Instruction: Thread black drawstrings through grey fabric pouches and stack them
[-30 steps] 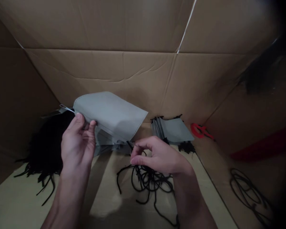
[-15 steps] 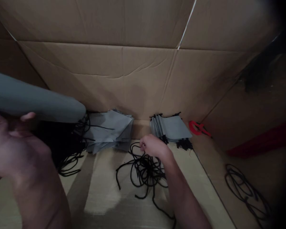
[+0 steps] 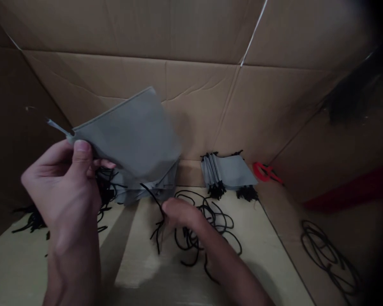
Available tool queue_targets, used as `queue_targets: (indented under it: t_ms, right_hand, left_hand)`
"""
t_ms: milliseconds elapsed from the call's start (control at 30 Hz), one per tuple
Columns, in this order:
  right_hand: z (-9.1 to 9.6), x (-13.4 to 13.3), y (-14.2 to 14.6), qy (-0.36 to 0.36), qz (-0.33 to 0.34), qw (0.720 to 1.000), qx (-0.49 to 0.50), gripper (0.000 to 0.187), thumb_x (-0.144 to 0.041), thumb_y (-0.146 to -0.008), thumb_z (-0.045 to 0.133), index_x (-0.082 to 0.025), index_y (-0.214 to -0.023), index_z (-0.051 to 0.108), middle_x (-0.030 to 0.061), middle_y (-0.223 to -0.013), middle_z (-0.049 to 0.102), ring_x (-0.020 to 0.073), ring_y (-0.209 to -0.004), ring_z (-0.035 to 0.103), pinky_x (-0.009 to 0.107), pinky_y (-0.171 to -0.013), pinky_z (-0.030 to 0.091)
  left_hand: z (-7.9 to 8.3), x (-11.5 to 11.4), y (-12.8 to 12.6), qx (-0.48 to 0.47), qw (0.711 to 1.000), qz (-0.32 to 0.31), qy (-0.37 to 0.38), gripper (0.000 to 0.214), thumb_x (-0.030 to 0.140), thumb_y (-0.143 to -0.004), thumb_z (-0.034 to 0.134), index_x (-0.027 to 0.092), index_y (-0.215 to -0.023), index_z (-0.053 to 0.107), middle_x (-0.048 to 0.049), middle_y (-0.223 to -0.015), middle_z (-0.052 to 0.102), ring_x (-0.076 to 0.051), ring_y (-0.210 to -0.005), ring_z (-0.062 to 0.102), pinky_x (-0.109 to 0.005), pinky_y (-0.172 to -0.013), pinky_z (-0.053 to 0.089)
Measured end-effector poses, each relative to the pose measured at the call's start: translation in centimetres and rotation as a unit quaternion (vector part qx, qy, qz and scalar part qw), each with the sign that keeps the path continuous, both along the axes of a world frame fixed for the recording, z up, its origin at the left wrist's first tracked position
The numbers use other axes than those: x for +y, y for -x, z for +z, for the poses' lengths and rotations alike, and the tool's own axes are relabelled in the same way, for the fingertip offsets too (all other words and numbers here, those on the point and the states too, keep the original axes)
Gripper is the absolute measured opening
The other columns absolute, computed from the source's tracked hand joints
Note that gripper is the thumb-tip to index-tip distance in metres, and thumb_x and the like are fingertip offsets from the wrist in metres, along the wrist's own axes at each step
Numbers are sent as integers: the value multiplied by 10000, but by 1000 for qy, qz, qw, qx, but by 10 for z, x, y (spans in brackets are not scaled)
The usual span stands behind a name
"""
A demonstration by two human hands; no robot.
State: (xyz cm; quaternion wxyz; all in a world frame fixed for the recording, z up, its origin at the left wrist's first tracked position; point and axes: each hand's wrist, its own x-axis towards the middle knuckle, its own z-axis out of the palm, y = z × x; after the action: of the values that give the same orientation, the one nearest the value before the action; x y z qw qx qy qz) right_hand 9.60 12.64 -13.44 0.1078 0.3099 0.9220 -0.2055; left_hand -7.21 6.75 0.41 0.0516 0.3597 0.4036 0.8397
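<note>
My left hand (image 3: pixel 65 180) is raised at the left, pinching a grey fabric pouch (image 3: pixel 132 134) by its corner between thumb and fingers. A thin tab sticks out of the pouch's left corner. My right hand (image 3: pixel 180 212) is low in the middle with its fingers closed on a black cord (image 3: pixel 155 204), above a loose tangle of black cords (image 3: pixel 204 231) on the cardboard floor. Behind the held pouch lies a pile of grey pouches (image 3: pixel 147 187).
A neat stack of grey pouches with black cord ends (image 3: pixel 228 172) stands at the back. Red scissors (image 3: pixel 266 172) lie to its right. More black cords (image 3: pixel 330 253) coil at the right, a dark cord heap (image 3: pixel 35 219) at the left. Cardboard walls (image 3: pixel 194 97) enclose everything.
My left hand has come back in from the left edge with the pouch, now held upright. My right hand has drawn back from the far cords, holding one cord.
</note>
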Motion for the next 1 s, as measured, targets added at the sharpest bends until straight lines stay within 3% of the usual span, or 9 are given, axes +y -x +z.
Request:
queue_targets:
  t_ms: [167,267,333,433,500,600,733,867,1000]
  right_hand:
    - [37,25,-53,47,-91,977,189,96,-100,-941,655,-179,-884,652,26,-855,748,152,-808,697,258,-735,527]
    - [57,30,-84,64,-144,941,299,97,-254,-1030,563,-209,-944,563,39,-896,755,161,-835,717,272,-751,551]
    - [69,28,-97,83,-174,910,368,162,-360,-1067,512,-229,-970,511,32,-865,756,162,-813,736,283,-749,575]
    - [88,16,-102,171,-222,788,548,243,-441,-1015,637,-240,-953,514,1,-770,740,161,-731,740,295,-728,602]
    - [99,4,-99,231,-228,695,642,293,-456,-955,745,-244,-962,544,-4,-767,753,170,-750,761,298,-734,622]
    - [115,-16,-91,258,-221,641,688,323,-485,-932,779,-260,-979,552,-6,-787,747,184,-810,778,291,-721,631]
    - [130,-30,-98,226,-257,597,726,260,-445,-919,744,-282,-959,546,-27,-750,629,172,-725,686,263,-588,546]
    - [141,-27,-129,134,-295,531,783,216,-371,-876,776,-265,-882,587,-69,-686,367,119,-541,325,242,-470,334]
    - [147,-22,-160,67,-301,468,828,237,-359,-902,811,-234,-831,623,-76,-713,249,120,-564,203,252,-492,276]
  left_hand:
    - [-1,-3,9,15,996,-79,25,222,260,-688,936,165,-639,740,36,-534,583,-92,-401,521,-209,-346,420]
    - [0,-13,22,24,973,-220,72,335,356,-677,994,165,-606,728,28,-518,514,-65,-385,420,-173,-285,320]
    - [-1,-20,30,87,924,-340,155,250,422,-814,918,186,-790,837,-14,-597,611,-57,-358,412,-187,-299,371]
    - [-7,-27,24,234,789,-500,270,236,388,-896,836,208,-743,839,-120,-838,757,-154,-531,637,-211,-351,489]
    - [-15,-25,3,219,771,-507,317,110,335,-922,804,240,-893,852,-125,-1235,764,-81,-502,600,-224,-402,549]
    - [-33,-17,-43,210,738,-562,309,149,332,-915,799,184,-908,800,-150,-1521,613,-104,-651,698,-246,-531,615]
    - [-57,-2,-85,278,630,-660,300,248,350,-948,742,143,-811,746,-125,-1093,758,-139,-716,684,-207,-573,548]
    - [-72,13,-82,413,531,-634,382,197,269,-938,713,155,-777,719,-25,-740,698,-120,-578,648,-202,-537,461]
    - [-78,24,-58,448,516,-586,436,201,145,-888,634,164,-691,674,-6,-627,671,-127,-496,643,-201,-480,408]
